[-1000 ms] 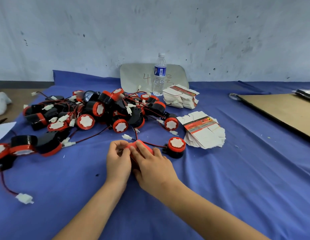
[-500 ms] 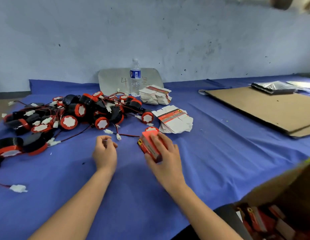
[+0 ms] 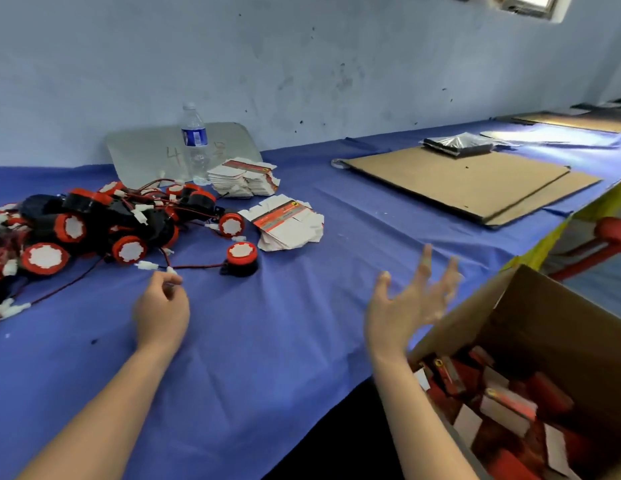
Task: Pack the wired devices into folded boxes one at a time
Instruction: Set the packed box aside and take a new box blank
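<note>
Right hand (image 3: 402, 306) fingers splayed wide and motion-blurred, holding nothing, palm up just left of the brown carton (image 3: 510, 306) wall; left hand (image 3: 162, 306) fingers loosely curled, nothing visibly in them, knuckles just short of a white connector (image 3: 170, 270) on the blue cloth (image 3: 267, 358). That connector's red wire runs to a lone wired device (image 3: 241, 259), black body, red cap, standing apart from the pile of devices (image 3: 94, 226). Carton is open-topped and holds a loose jumble of packed red boxes (image 3: 506, 403), some white faces up. Flat box blanks (image 3: 288, 223) sit in a stack right of the pile, a second stack behind by the water bottle (image 3: 194, 143). Vs 0.5 s ago: right hand gripped a red folded box over the cloth, now empty beside the carton; can't tell which box inside is that one. Left hand roughly same spot
</note>
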The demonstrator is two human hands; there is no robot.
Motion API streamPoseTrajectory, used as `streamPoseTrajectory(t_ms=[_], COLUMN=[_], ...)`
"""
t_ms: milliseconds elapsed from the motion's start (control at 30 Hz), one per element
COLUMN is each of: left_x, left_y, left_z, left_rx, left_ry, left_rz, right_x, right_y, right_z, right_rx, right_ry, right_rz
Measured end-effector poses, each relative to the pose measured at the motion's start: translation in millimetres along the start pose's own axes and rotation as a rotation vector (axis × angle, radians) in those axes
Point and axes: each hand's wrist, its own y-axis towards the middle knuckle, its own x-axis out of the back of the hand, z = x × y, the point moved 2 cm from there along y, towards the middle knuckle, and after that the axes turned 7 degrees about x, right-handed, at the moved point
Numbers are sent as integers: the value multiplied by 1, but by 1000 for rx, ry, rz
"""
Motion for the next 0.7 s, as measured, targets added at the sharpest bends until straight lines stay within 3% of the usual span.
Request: streamPoseTrajectory(t_ms=[133, 200, 300, 367, 567, 700], left_x=[1, 5, 5, 8, 17, 13], left_y=[-3, -5, -9, -8, -9, -2], left_z=[0, -2, -2, -3, 1, 5], left_rx=[32, 57, 76, 86, 122, 90], left_ry=[-86, -136, -200, -238, -409, -408], left_rz=[20, 18, -4, -32, -50, 44], right_x=[-76, -113, -153, -169, -181, -180], right_y=[-29, -43, -57, -61, -71, -37], right_z=[60, 81, 85, 88, 90, 89], right_rx=[179, 203, 233, 262, 219, 429], right_ry=[287, 216, -40, -112, 185, 152], right_rz=[665, 938, 1120, 1061, 730, 250])
